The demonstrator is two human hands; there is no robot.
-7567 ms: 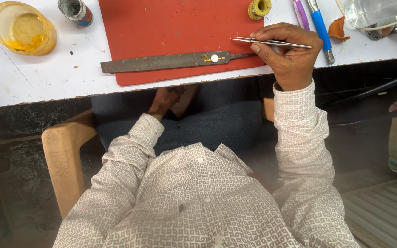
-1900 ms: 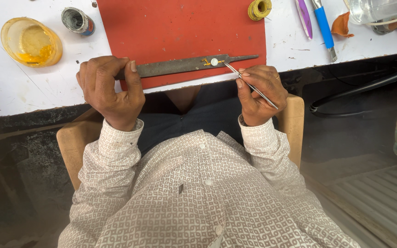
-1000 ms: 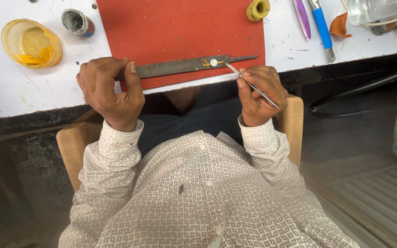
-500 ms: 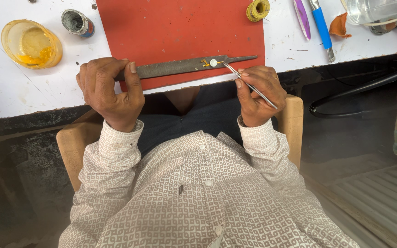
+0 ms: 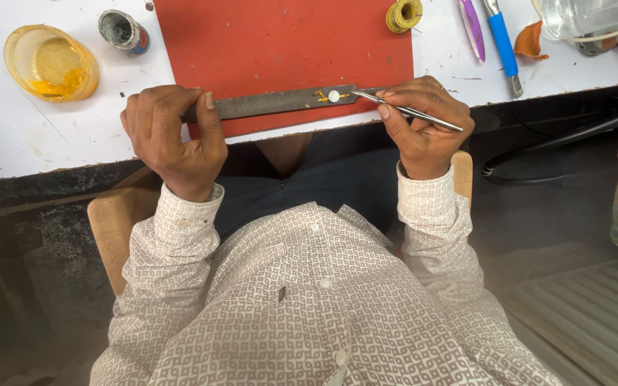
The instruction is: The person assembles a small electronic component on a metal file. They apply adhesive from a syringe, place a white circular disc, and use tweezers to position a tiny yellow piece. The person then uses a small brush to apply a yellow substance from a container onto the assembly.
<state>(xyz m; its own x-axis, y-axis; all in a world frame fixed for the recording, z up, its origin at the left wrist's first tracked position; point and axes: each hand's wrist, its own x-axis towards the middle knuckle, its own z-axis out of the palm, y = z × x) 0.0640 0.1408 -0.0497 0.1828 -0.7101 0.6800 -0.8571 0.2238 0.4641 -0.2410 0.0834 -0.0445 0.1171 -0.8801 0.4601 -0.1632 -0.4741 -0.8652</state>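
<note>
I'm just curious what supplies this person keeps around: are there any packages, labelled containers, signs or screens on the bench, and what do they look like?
No signs or screens show; these containers do.
Small tin: upper left of the white bench, round, grey with a blue and red label band.
Yellow bowl: far left, round, translucent amber plastic, unlabelled.
Clear container: top right corner, transparent; no label can be made out.
Thread spool: top edge by the red mat, yellow, round.

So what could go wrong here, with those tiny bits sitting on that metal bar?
The small round piece and gold bits lie loose on the narrow metal bar; a nudge from the tweezers in the right hand could flick them off. The bar sits near the table edge, so if the left hand slips, they might drop to the floor.
</note>
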